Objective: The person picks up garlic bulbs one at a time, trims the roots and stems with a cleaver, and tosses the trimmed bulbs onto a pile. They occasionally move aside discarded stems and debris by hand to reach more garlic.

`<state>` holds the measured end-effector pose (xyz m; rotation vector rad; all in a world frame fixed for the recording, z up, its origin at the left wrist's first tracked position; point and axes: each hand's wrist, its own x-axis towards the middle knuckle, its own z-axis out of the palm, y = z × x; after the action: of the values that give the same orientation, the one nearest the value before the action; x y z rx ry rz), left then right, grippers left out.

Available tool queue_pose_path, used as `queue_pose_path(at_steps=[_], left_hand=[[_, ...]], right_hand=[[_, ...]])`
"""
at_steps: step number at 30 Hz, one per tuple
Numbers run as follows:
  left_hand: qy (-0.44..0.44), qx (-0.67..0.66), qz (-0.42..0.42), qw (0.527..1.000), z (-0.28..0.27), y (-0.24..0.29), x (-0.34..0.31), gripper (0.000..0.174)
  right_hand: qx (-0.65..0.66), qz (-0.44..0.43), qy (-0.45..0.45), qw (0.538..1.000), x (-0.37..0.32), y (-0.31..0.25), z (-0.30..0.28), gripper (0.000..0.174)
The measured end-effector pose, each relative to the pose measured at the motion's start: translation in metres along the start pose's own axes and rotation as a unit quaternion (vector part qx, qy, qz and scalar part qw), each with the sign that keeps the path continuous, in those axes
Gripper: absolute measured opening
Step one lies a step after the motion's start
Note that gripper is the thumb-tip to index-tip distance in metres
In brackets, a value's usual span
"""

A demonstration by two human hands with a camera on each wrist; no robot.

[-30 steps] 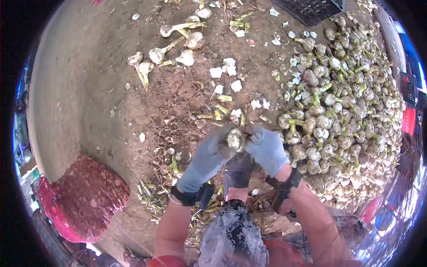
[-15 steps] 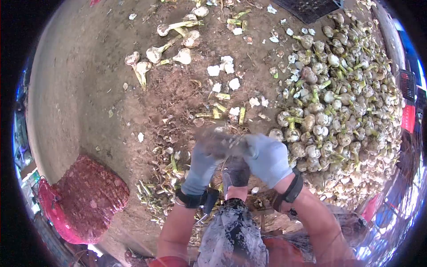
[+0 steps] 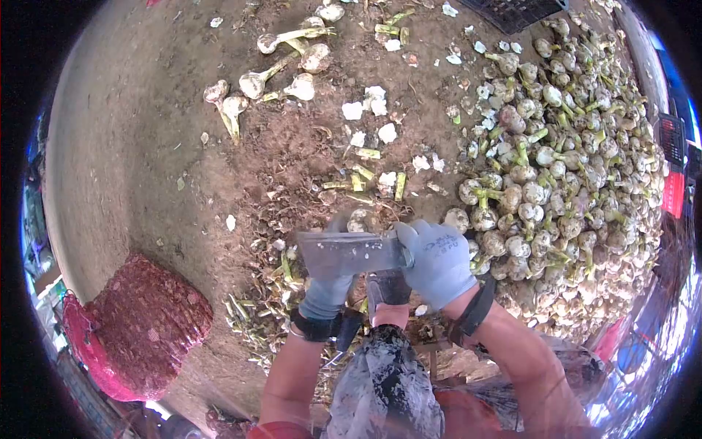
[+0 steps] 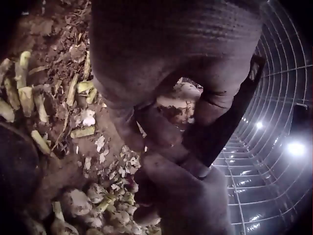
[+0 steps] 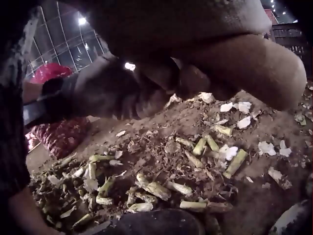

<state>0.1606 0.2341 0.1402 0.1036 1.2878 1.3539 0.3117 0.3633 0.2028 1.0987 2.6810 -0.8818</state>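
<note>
My gloved right hand point(image 3: 440, 262) grips the handle of a wide-bladed knife point(image 3: 349, 254), its flat blade turned up and reaching left over my other hand. Much of my gloved left hand point(image 3: 327, 291) lies hidden under that blade. In the left wrist view, its fingers and thumb curl round a garlic bulb point(image 4: 180, 105), pale with brown soil on it. The dark underside of the blade shows close beside the bulb there. Both hands nearly meet in front of the body, seen also in the right wrist view, where the left glove point(image 5: 117, 93) is in shadow.
A big heap of garlic bulbs point(image 3: 563, 190) lies on the right. Several long-stemmed bulbs point(image 3: 300, 86) rest on the soil ahead. Cut stems point(image 3: 369, 154) and white peelings point(image 3: 375, 100) litter the ground. A full red mesh sack point(image 3: 146, 322) stands left; a black crate point(image 3: 515, 13) is far ahead.
The garlic bulb was in plain view between both hands. The knife has since swung across to the left, its flat blade now covering much of the left hand.
</note>
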Motion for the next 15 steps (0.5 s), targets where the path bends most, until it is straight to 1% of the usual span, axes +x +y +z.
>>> queue_pose_path(at_steps=[1, 2, 3, 4, 5, 6, 7, 8, 9, 10, 12, 14, 15], left_hand=[[0.001, 0.0, -0.003, 1.0, -0.005, -0.003, 0.003, 0.076], [-0.039, 0.11, 0.013, 0.993, -0.011, -0.005, 0.007, 0.074], [-0.081, 0.217, 0.034, 0.972, -0.015, -0.006, 0.011, 0.073], [-0.08, 0.216, 0.04, 0.972, -0.014, -0.008, 0.012, 0.073], [-0.047, 0.084, -0.01, 0.995, -0.009, -0.01, 0.01, 0.069], [-0.012, -0.048, -0.07, 0.996, -0.006, -0.013, 0.006, 0.066], [-0.011, -0.047, -0.075, 0.996, -0.005, -0.014, 0.002, 0.066], [-0.008, -0.042, -0.029, 0.999, 0.002, -0.003, 0.0, 0.06], [-0.004, -0.037, 0.018, 0.999, 0.005, 0.004, -0.001, 0.055], [-0.001, -0.036, 0.018, 0.999, 0.003, 0.007, -0.003, 0.055], [-0.041, 0.012, 0.015, 0.999, -0.005, 0.015, -0.008, 0.057], [-0.087, 0.058, 0.025, 0.994, -0.007, 0.026, -0.003, 0.06], [-0.117, 0.08, 0.031, 0.989, 0.0, 0.035, 0.006, 0.061]], right_hand=[[0.002, 0.002, -0.002, 1.0, 0.0, 0.004, 0.003, 0.033], [0.008, 0.009, -0.008, 1.0, 0.0, 0.011, 0.009, 0.031], [0.012, 0.014, -0.011, 1.0, 0.001, 0.016, 0.014, 0.03], [0.045, 0.052, -0.011, 0.998, 0.001, 0.019, 0.019, 0.026], [0.041, 0.053, -0.008, 0.998, 0.002, 0.02, 0.02, 0.026], [0.049, 0.058, -0.019, 0.997, -0.001, 0.018, 0.023, 0.024], [0.059, 0.059, -0.031, 0.996, -0.003, 0.015, 0.027, 0.023], [0.076, 0.038, 0.01, 0.996, -0.004, 0.014, 0.028, 0.019], [0.078, 0.037, 0.009, 0.996, -0.003, 0.013, 0.026, 0.019], [0.078, 0.023, -0.002, 0.997, -0.001, 0.011, 0.021, 0.021], [0.081, 0.011, -0.012, 0.997, -0.003, 0.014, 0.024, 0.023], [0.066, 0.189, -0.088, 0.976, 0.0, 0.035, 0.036, 0.033], [0.043, 0.253, -0.172, 0.951, 0.006, 0.05, 0.033, 0.037]])
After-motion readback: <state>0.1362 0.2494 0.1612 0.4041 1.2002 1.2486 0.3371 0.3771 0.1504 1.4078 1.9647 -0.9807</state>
